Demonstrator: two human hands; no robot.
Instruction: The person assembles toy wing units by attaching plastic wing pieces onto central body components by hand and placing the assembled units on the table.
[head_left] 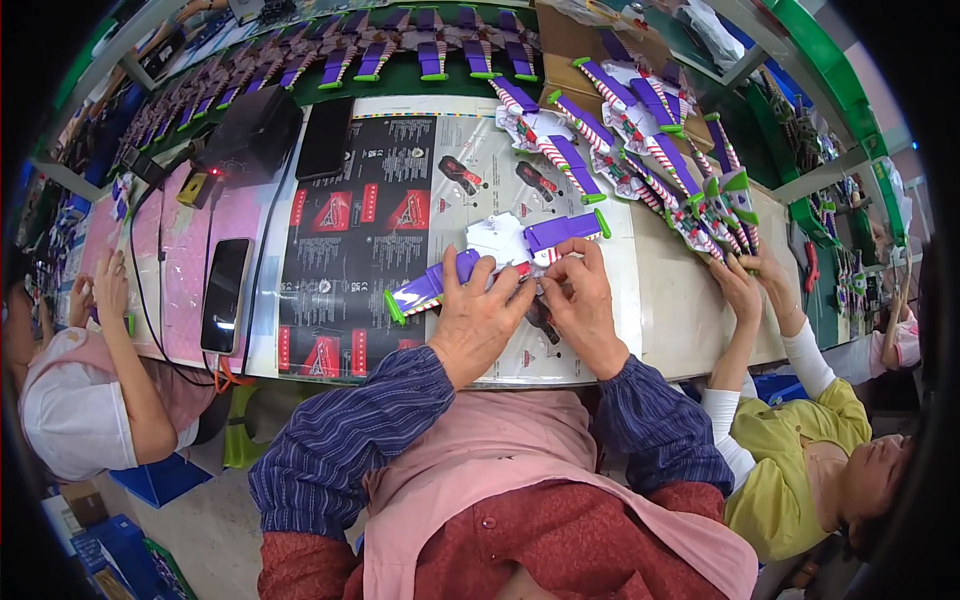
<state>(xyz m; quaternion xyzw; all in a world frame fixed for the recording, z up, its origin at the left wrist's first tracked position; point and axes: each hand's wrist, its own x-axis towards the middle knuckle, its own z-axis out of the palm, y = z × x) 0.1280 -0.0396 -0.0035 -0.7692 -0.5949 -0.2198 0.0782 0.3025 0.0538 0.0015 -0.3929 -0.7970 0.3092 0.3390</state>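
A glossy white plastic toy wing set with purple panels and green tips (500,255) lies on the white worktable (665,300), mid-assembly by the look of it. The left hand (478,322) presses its purple wing down; the right hand (583,300) pinches a small part at its centre, which likely needs careful seating. 2 phones (225,293) lie left.

bare printed sheet (350,240) open left of hands, phone (225,293) further left, toy wing pile (640,150) crowding right

Both hands (530,305) fwd (fingers curled)
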